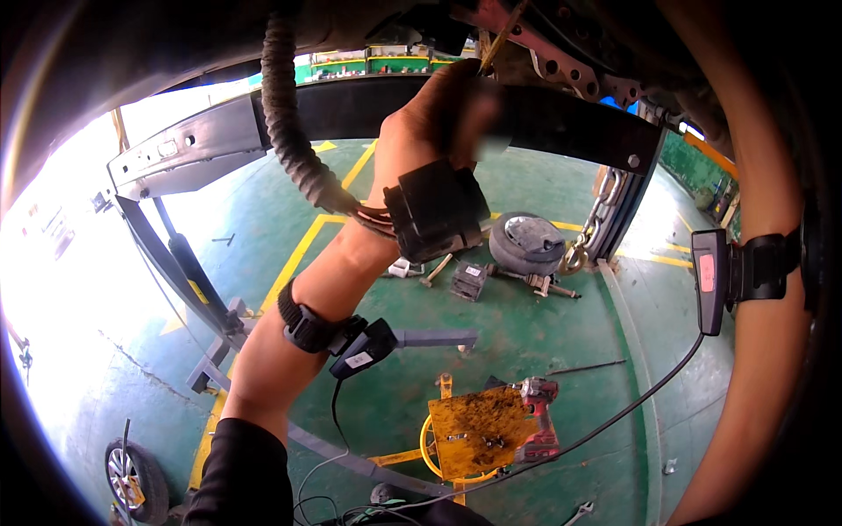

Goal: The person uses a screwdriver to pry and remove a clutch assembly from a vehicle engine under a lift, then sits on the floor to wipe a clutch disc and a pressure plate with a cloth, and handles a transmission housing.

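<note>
My left hand (443, 123) is raised at the upper middle under the vehicle, fingers curled and partly blurred. A thin yellowish rod or strap (495, 44) shows just above them; what they grip is unclear. A black plastic connector (436, 210) hangs in front of my left wrist, with wires running into a grey corrugated conduit (289, 131). Beside the rod is a reddish perforated bracket (566, 70) on the underbody. My right forearm (763, 175) reaches up along the right side; its hand is out of sight beyond the top edge.
A dark lift beam (570, 123) crosses behind, with a hanging chain (596, 219). Below are a tire (517, 256), metal parts (469, 280), a yellow stand (465, 421) carrying a red cordless tool (538, 412), a wheel (145, 482) at lower left, and cables from my wrist devices.
</note>
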A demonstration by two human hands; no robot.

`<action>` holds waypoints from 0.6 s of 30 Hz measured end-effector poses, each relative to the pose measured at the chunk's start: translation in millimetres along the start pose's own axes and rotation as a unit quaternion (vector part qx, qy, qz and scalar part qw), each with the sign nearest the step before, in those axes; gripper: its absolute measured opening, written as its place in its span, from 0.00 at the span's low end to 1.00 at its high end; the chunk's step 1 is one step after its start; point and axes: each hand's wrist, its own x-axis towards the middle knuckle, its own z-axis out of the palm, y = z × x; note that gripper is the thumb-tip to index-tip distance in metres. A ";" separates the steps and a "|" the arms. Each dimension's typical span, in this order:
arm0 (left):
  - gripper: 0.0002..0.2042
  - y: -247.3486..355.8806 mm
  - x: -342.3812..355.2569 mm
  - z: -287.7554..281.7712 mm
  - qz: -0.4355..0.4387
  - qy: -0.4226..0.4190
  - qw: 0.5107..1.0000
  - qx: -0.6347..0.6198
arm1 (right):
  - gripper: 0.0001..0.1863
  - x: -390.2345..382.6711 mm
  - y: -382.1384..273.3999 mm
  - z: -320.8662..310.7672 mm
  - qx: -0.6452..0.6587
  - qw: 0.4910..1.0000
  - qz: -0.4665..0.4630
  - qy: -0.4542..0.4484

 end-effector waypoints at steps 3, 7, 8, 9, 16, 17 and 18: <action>0.12 -0.2 8.7 10.7 0.082 0.050 0.975 0.203 | 0.26 -1.1 -1.0 2.4 0.008 0.998 -0.025 0.063; 0.09 -0.4 6.2 23.2 0.103 0.072 0.966 0.225 | 0.25 -4.3 3.1 3.5 -0.028 0.999 -0.013 0.041; 0.09 -2.1 6.0 24.8 0.115 0.071 0.965 0.223 | 0.25 -3.7 3.5 5.1 -0.022 0.996 -0.042 0.080; 0.09 -5.2 8.4 26.7 0.095 0.064 0.967 0.227 | 0.24 -4.0 3.1 7.4 -0.017 0.991 -0.070 0.116; 0.08 -23.9 26.2 24.4 0.103 0.079 0.955 0.267 | 0.20 -6.6 4.5 11.5 0.023 0.985 -0.083 0.148; 0.08 -23.9 24.5 25.3 0.099 0.080 0.955 0.269 | 0.20 -6.2 4.6 12.7 0.023 0.983 -0.086 0.161; 0.08 -23.2 21.1 26.9 0.097 0.075 0.957 0.264 | 0.19 -5.3 4.5 14.0 0.025 0.980 -0.090 0.175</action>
